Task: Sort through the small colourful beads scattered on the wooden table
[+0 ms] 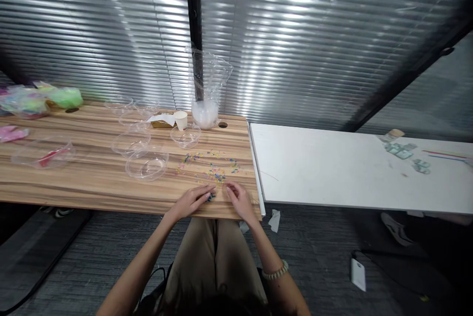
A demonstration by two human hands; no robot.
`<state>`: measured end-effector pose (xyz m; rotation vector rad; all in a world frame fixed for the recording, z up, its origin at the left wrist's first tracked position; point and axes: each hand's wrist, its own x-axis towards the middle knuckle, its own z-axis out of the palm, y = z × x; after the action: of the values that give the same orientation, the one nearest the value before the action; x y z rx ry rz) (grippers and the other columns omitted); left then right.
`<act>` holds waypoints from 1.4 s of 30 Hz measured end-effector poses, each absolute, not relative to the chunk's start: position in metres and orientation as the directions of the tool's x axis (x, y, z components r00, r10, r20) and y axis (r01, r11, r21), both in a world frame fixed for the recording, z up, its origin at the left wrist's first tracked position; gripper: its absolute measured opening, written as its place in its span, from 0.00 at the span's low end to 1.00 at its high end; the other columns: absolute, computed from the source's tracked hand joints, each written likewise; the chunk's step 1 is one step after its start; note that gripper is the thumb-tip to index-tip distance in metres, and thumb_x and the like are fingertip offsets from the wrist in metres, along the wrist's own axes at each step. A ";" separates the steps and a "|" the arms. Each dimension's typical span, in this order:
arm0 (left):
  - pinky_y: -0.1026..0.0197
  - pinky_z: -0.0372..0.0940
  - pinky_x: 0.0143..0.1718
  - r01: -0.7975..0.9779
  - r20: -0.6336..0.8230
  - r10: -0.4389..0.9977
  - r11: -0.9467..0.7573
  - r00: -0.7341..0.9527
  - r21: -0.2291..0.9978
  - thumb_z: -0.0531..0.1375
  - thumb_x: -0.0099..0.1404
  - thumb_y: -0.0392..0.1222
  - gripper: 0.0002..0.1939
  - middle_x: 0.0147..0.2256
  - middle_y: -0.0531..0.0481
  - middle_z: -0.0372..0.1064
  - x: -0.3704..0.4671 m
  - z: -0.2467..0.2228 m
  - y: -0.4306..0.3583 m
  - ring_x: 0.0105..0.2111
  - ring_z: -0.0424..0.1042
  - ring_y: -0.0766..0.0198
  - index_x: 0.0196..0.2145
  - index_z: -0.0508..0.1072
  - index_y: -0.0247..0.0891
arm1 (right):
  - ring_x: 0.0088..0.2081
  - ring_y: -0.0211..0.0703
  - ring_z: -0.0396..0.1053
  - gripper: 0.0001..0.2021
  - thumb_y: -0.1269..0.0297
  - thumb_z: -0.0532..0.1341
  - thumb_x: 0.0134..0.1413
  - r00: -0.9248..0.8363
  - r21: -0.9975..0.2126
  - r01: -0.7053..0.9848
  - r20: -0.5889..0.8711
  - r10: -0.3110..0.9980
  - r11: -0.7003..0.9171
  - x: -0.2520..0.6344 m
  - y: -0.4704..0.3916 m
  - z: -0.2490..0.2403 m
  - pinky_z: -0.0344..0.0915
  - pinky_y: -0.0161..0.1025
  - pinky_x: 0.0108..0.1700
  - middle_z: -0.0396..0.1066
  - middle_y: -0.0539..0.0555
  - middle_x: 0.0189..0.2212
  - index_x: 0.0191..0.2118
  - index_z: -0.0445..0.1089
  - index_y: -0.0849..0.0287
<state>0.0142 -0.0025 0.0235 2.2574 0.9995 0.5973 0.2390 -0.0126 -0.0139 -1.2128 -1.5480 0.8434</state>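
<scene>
Small coloured pieces (217,176), blue, yellow and pink, lie scattered on the wood-grain table (92,183) in front of me. My left hand (192,199) rests on the table near its front edge, fingers stretched out, beside a small group of dark blue pieces (210,197). On the other side of that group is my right hand (239,198), its fingers bent and apart, close to the lower edge of the scattered pieces. Neither hand visibly holds anything. Left of the pieces stands a clear plastic bowl (147,164).
More clear bowls (131,142), a paper cup (181,121) and a clear bag (205,113) stand behind. At the left are a bowl with something red (48,157) and colourful bags (29,101). A white table (314,168) adjoins on the right.
</scene>
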 end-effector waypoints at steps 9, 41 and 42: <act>0.49 0.45 0.66 0.529 0.217 0.670 -0.711 0.710 0.463 0.47 0.74 0.50 0.26 0.64 0.46 0.51 0.026 0.026 0.003 0.65 0.49 0.57 0.66 0.52 0.40 | 0.46 0.48 0.69 0.13 0.62 0.54 0.60 -0.069 -0.875 0.368 0.310 0.948 0.313 0.237 -0.014 -0.009 0.66 0.46 0.50 0.72 0.58 0.45 0.47 0.71 0.58; 0.46 0.34 0.67 0.565 0.205 0.631 -0.768 0.748 0.302 0.42 0.75 0.52 0.27 0.65 0.45 0.49 0.034 0.016 0.006 0.66 0.46 0.59 0.66 0.50 0.40 | 0.51 0.49 0.66 0.14 0.67 0.53 0.61 -0.140 -0.775 0.495 0.375 0.916 0.393 0.233 -0.015 -0.003 0.61 0.49 0.56 0.71 0.57 0.48 0.49 0.71 0.57; 0.46 0.34 0.67 0.555 0.202 0.620 -0.776 0.758 0.300 0.42 0.75 0.51 0.26 0.65 0.45 0.49 0.034 0.016 0.006 0.66 0.46 0.59 0.66 0.51 0.40 | 0.51 0.49 0.66 0.14 0.67 0.53 0.61 -0.140 -0.775 0.495 0.376 0.916 0.393 0.234 -0.015 -0.003 0.61 0.49 0.56 0.71 0.57 0.48 0.49 0.70 0.57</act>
<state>0.0341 0.0059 0.0163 2.7338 0.9263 0.4288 0.2336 -0.0146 -0.0033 -1.2311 -1.7809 0.6083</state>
